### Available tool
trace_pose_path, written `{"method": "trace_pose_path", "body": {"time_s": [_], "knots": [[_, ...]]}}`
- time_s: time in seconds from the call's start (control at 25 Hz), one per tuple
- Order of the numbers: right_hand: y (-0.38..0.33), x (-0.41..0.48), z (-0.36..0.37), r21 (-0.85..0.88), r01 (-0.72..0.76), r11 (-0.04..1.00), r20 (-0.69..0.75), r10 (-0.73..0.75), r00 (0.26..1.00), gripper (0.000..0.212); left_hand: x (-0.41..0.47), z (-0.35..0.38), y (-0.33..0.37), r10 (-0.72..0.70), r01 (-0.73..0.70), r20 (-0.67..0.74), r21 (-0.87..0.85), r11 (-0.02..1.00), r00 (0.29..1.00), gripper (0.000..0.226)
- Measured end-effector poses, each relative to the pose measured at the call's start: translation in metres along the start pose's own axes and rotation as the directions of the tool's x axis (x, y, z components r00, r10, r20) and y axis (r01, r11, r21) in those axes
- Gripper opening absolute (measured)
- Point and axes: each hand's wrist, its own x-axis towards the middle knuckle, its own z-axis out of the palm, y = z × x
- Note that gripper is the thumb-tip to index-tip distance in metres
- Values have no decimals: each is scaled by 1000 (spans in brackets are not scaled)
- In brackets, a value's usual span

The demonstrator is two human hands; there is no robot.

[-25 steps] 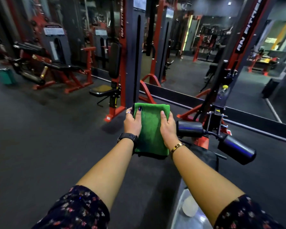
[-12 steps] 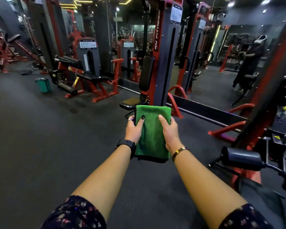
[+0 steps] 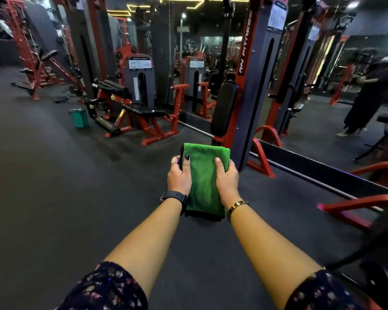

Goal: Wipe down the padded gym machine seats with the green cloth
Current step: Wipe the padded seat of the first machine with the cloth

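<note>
Grips: I see my left grip (image 3: 179, 175) and right grip (image 3: 227, 177) both curled round the folded green cloth (image 3: 205, 177), one on each side.
Floor: dark rubber floor (image 3: 76, 198) below the grips.
Room: padded machine (image 3: 224, 108) just beyond the grips; bin (image 3: 78, 118) far left.

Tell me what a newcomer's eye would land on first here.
The bright green cloth at centre stands out most, folded and gripped by the left hand and the right hand, one on each side edge. Just behind it stands a red-and-grey machine with a tall black back pad. A teal bin sits on the dark floor at left.
</note>
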Motion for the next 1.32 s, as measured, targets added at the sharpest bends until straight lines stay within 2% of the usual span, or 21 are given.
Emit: {"method": "trace_pose_path", "body": {"time_s": [0.24, 0.44, 0.84, 1.08, 1.32], "knots": [[1, 130, 77, -80, 73, 994, 32, -71, 997, 28, 147, 25, -16, -16, 16, -58, -1, 1000, 998, 33], [23, 212, 148, -198, 110, 974, 41, -104, 994, 44, 257, 37, -58, -49, 48, -48, -21, 999, 998, 35], [78, 411, 301, -254, 38, 966, -57, -54, 997, 37, 508, 62, -124, -12, 11, 73, 13, 1000, 997, 32], [104, 501, 345, -248, -16, 969, -122, -15, 992, 44, 608, 98, -151, -17, 16, 148, 7, 1000, 989, 30], [144, 633, 379, -264, -13, 964, -177, -35, 984, 36, 725, 162, -171, -15, 14, 184, 8, 1000, 983, 30]]}}
